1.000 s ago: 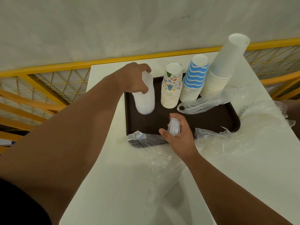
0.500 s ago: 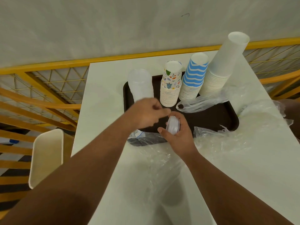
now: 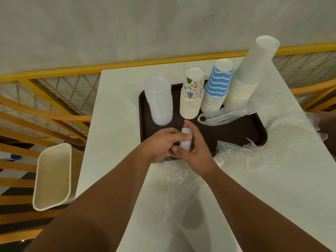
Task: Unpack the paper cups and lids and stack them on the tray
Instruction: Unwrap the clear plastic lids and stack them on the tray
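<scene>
lids half-hidden, left hand, right hand

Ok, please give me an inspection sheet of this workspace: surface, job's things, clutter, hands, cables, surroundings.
Surface: white table with a brown tray on it.
Job's things: clear lid stack, patterned cup stack, blue striped cup stack and plain white cup stack stand on the tray; small lid stack is held between the hands.
Clutter: plastic bag on the tray; loose plastic wrap over the table.
Hands: left hand and right hand both grip the small lid stack.
Cables: nothing seen.
Surroundings: yellow railing, beige bin, grey wall.
</scene>
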Demonstrator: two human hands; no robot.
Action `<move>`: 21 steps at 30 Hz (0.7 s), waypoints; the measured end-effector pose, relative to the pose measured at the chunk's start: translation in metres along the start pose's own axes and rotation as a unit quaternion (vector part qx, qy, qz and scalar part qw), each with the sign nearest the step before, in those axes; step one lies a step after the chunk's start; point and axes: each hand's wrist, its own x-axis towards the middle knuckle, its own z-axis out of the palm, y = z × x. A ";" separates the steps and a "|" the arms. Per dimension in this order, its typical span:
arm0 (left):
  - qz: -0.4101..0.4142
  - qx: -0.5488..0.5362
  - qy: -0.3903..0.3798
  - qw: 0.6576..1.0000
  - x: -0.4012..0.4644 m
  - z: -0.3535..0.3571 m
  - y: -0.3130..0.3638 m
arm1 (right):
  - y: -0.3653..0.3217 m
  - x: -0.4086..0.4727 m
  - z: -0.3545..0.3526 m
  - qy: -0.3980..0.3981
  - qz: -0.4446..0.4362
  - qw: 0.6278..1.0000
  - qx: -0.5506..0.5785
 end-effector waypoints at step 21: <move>0.009 0.019 -0.020 1.000 -0.011 -0.017 0.010 | 0.001 -0.001 -0.005 0.005 0.001 0.998 0.061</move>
